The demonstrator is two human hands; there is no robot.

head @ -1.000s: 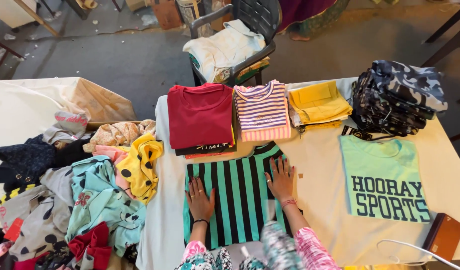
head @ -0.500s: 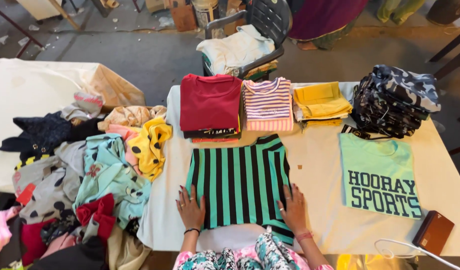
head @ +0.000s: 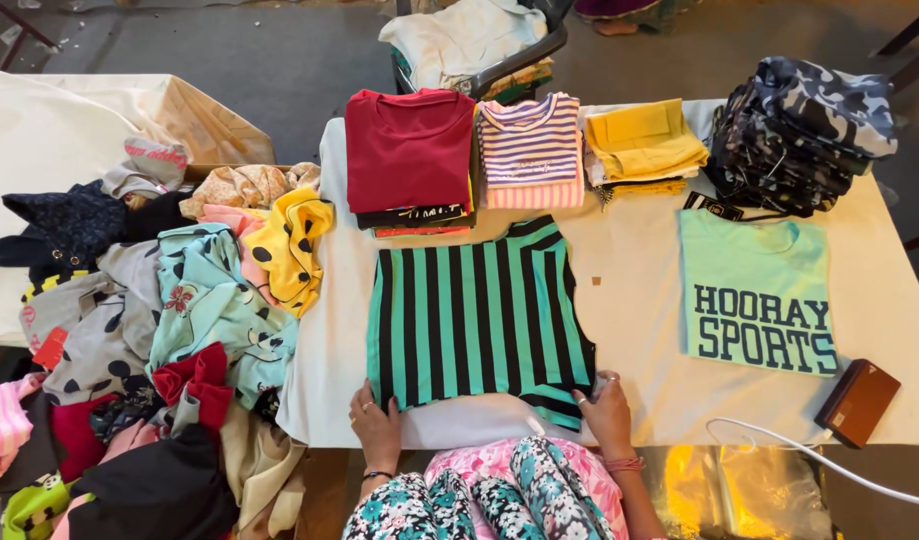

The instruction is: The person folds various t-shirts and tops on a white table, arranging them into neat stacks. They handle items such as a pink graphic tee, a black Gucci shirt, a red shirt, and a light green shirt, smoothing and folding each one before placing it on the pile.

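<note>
Here a pale cloth-covered table (head: 640,330) stands on grey floor (head: 280,60).

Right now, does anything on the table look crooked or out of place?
Mostly tidy. The striped shirt under the left hand and right hand lies slightly askew, its near right corner folded under unevenly. The heap of loose clothes to the left spills over the table edge, unlike the neat folded stacks behind.

**A:** Any packaging or labels?

**B:** Just a small black tag (head: 713,205) with pale print, lying flat on the table (head: 640,330) under the camouflage stack (head: 800,135). Also a brown rectangular box or case (head: 858,402) near the right front edge, can't tell which.

**A:** Screens, signs?

**B:** None.
</note>
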